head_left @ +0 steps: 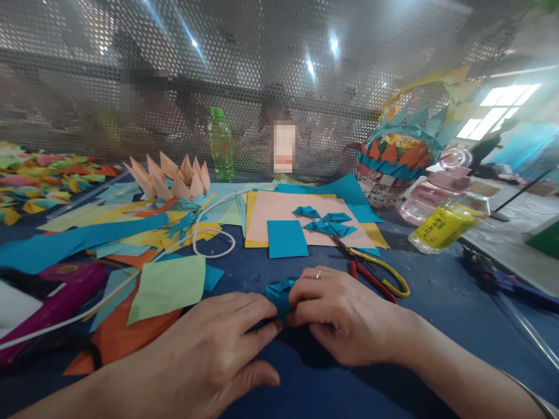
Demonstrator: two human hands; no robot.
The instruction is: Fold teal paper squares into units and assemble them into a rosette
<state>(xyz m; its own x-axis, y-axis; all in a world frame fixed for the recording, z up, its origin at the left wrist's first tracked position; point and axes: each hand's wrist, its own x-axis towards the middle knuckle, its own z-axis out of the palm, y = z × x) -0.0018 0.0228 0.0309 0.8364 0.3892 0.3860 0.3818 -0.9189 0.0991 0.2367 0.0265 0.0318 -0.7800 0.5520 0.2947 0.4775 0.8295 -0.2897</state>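
Observation:
A small folded piece of blue paper (278,292) lies on the dark blue table between my hands. My right hand (334,311), with a ring on one finger, pinches its right side with bent fingers. The fingertips of my left hand (231,340) touch its left edge; those fingers are spread and the thumb stands apart. Beyond them a flat blue square (287,238) overlaps a pink sheet (262,212), which also bears several folded blue pieces (329,227). Scissors with red and yellow handles (378,273) lie behind my right hand.
Paper sheets, a green square (168,285), a purple glue gun (56,297) and a white cord (213,255) cover the left. Bottles (449,224) and a paper basket (388,174) stand at the right. Pliers (502,279) lie on the right edge.

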